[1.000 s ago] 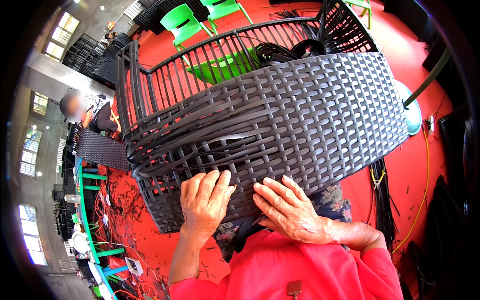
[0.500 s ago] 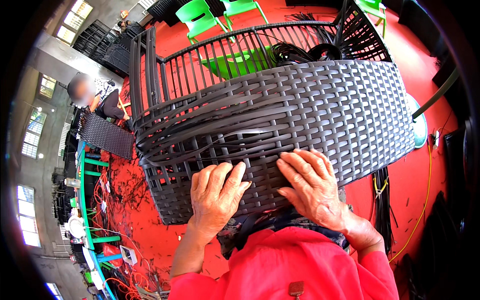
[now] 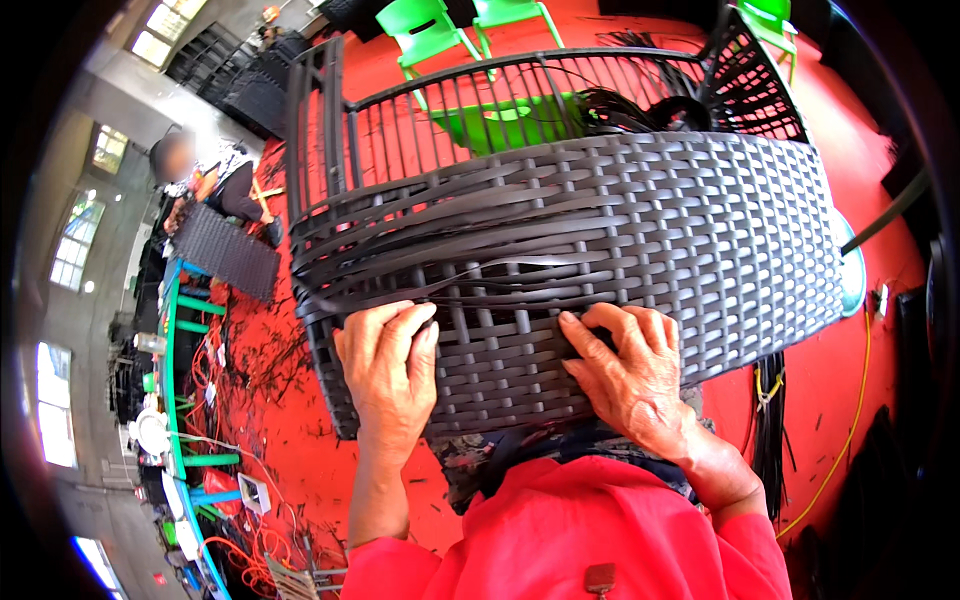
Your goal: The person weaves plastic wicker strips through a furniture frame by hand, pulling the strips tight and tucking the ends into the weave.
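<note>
A dark grey woven rattan-style panel on a furniture frame lies across in front of me. Its right part is tightly woven. On the left, long loose plastic strips run across the uprights, bunched above the weave. My left hand is at the panel's left side, thumb and forefinger pinched on a flat strip beside the loose bunch. My right hand rests on the weave near the middle of the front edge, its thumb and forefinger apart, the other fingers bent against the surface.
Behind the panel stands the slatted frame with coiled strips and a green basin-like thing. Green chairs are farther back. At left, a person sits by another woven panel. Cords and scraps litter the red floor.
My left hand has moved left along the panel and its fingers have closed into a pinch. My right hand stays near the same spot, its fingers more bent. The view has shifted slightly.
</note>
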Demonstrator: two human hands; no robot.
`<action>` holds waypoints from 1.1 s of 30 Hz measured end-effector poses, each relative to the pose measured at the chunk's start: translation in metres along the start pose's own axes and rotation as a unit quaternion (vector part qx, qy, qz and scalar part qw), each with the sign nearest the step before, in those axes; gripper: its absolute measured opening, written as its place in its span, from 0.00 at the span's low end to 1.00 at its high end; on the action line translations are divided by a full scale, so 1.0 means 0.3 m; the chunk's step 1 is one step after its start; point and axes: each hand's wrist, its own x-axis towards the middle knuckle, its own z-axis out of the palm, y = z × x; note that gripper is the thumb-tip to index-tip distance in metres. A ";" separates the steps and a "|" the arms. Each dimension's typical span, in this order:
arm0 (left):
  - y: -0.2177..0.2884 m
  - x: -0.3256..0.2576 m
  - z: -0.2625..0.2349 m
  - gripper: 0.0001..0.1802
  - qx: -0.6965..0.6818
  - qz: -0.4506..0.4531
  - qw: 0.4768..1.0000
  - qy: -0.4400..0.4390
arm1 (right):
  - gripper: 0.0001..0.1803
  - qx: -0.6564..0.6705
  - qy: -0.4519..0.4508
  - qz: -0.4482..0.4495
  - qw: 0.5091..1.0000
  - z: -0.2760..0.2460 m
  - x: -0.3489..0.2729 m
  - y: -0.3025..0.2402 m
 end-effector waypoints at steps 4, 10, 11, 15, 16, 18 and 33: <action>-0.084 -0.035 -0.059 0.07 0.020 -0.031 0.999 0.022 | 0.30 -0.010 -0.005 -0.005 1.000 -0.007 0.008 -0.003; -0.095 -0.080 -0.107 0.11 0.056 -0.020 0.998 -0.007 | 0.28 0.032 -0.030 -0.048 0.998 -0.024 0.041 -0.048; -0.082 -0.077 -0.104 0.13 0.081 -0.012 0.997 -0.001 | 0.28 0.047 -0.030 -0.068 0.996 -0.016 0.053 -0.063; -0.090 -0.084 -0.114 0.15 0.117 0.006 0.993 -0.030 | 0.29 0.064 -0.051 -0.097 0.992 0.028 0.122 -0.121; -0.095 -0.089 -0.119 0.15 0.115 0.011 0.993 -0.038 | 0.29 0.061 -0.062 -0.096 0.992 0.038 0.136 -0.129; -0.096 -0.098 -0.124 0.12 0.103 0.022 0.994 -0.030 | 0.29 0.044 -0.060 -0.100 0.992 0.057 0.146 -0.136; -0.220 -0.192 -0.191 0.13 -0.137 -0.189 0.967 0.105 | 0.27 -0.004 -0.081 -0.116 0.990 0.058 0.138 -0.151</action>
